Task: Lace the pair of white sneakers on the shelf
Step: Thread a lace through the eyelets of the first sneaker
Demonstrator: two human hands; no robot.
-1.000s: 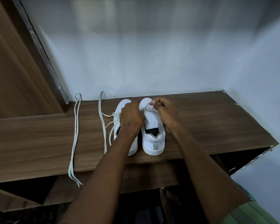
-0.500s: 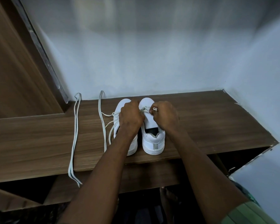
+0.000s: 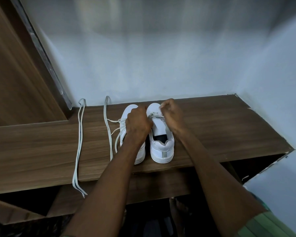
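Two white sneakers stand side by side on the wooden shelf (image 3: 220, 134), heels toward me. The right sneaker (image 3: 161, 147) has a lace (image 3: 155, 115) crossing its lowest eyelets. My right hand (image 3: 172, 115) pinches one end of that lace above the toe, fingers curled. My left hand (image 3: 138, 122) lies over the gap between the shoes, fingers curled at the lace's other end, and hides much of the left sneaker (image 3: 140, 153). Loose lace strands trail from the left sneaker toward the left.
A spare white lace (image 3: 78, 146) lies folded on the shelf at the left, its ends hanging over the front edge. Another long lace strand (image 3: 108, 130) runs beside the left sneaker. A white wall stands behind and to the right, a wooden panel at the left.
My right hand has moved up and away from the shoe's tongue toward the toe, pulling the lace end with it. The left hand has stayed in place.
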